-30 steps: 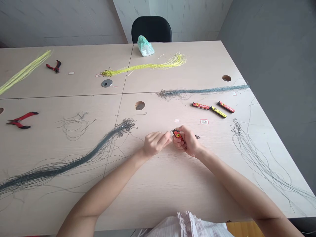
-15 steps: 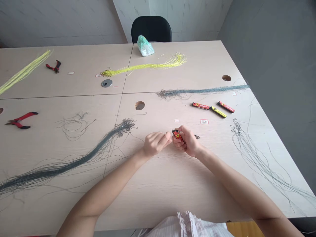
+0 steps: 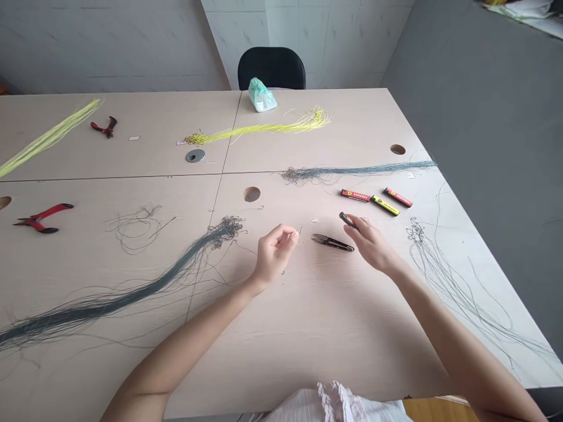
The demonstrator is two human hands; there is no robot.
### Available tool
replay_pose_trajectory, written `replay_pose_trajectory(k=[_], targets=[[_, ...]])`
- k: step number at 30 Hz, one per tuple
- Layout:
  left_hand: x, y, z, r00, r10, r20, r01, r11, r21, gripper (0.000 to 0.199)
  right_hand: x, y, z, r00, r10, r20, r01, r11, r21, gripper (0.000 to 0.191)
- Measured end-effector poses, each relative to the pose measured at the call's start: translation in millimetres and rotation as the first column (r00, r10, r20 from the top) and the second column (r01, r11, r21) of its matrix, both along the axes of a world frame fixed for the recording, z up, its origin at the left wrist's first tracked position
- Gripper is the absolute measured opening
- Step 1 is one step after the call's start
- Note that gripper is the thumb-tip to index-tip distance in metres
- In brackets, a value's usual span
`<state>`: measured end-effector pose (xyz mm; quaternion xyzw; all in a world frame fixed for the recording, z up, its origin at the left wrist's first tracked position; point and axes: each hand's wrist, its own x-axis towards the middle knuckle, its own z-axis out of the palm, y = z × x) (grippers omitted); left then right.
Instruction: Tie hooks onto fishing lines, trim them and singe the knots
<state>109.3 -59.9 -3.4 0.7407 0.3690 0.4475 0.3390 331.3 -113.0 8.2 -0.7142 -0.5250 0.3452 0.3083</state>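
Between the pinched fingertips of my left hand [image 3: 278,247] is a small dark hook [image 3: 300,230], its tip sticking out to the right. My right hand [image 3: 370,241] is closed round a lighter [image 3: 348,220]; only its dark end shows past the fingers. Thread snips [image 3: 333,242] lie on the table between my hands, blades pointing left. A tiny hook [image 3: 283,272] rests on the table below my left hand. To the left of that hand, a thick bundle of dark lines [image 3: 165,271] ends in a cluster of hooks [image 3: 226,230].
Two red lighters [image 3: 355,196] [image 3: 398,197] and a yellow lighter [image 3: 385,206] lie beyond my right hand. More hooked lines [image 3: 453,281] spread at right. Farther back are a blue-grey bundle [image 3: 360,170], a yellow bundle [image 3: 259,128] and a plastic bag [image 3: 263,97]. Red-handled pliers [image 3: 44,220] lie left.
My hands have moved apart, the right one going right and slightly up with the lighter. The snips are now in full view, and the view has tilted up slightly.
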Motion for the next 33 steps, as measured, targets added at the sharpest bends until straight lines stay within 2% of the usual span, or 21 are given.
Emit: replay_pose_trajectory(k=[2, 4, 8, 13, 15, 22, 25, 27, 30, 33], targets=[[1, -4, 8.4, 0.996, -0.018, 0.089, 0.036, 0.979, -0.202, 0.024, 6, -7, -16.2, 0.935, 0.039, 0.353, -0.086, 0.989, 0.12, 0.042], [3, -8, 17.0, 0.979, -0.008, 0.202, 0.09, 0.912, -0.399, 0.023, 9, -10, -32.3, 0.852, 0.052, 0.522, -0.176, 0.966, 0.191, 0.045], [4, -17, 37.6, 0.944, 0.015, 0.329, 0.195, 0.78, -0.595, 0.022, 11, -5, -50.9, 0.802, 0.023, 0.596, -0.212, 0.945, 0.248, 0.045], [0, -26, 67.5, 0.902, 0.022, 0.431, 0.329, 0.611, -0.72, 0.018, 10, 5, -53.8, 0.791, 0.02, 0.612, -0.237, 0.931, 0.276, 0.047], [-3, -27, 75.7, 0.887, 0.034, 0.46, 0.364, 0.563, -0.742, 0.017, 9, 6, -54.6, 0.79, 0.014, 0.613, -0.238, 0.928, 0.286, 0.047], [-7, -21, 83.7, 0.86, 0.191, 0.473, 0.341, 0.476, -0.811, 0.019, 7, 7, -57.7, 0.791, -0.057, 0.609, -0.188, 0.925, 0.33, 0.044], [-9, -19, 84.0, 0.861, 0.209, 0.465, 0.334, 0.459, -0.824, 0.021, 5, 5, -51.5, 0.787, -0.116, 0.606, -0.15, 0.917, 0.37, 0.044], [-10, -19, 84.4, 0.863, 0.209, 0.46, 0.33, 0.457, -0.826, 0.022, 1, 0, -46.1, 0.8, -0.122, 0.588, -0.169, 0.894, 0.416, 0.041], [-11, -18, 85.7, 0.862, 0.216, 0.458, 0.327, 0.453, -0.829, 0.025, -7, -11, -41.8, 0.847, 0.021, 0.532, -0.296, 0.849, 0.437, 0.035], [-11, -20, 87.7, 0.861, 0.215, 0.46, 0.329, 0.453, -0.828, 0.027, -17, -19, -43.8, 0.88, 0.157, 0.447, -0.349, 0.854, 0.386, 0.029]])
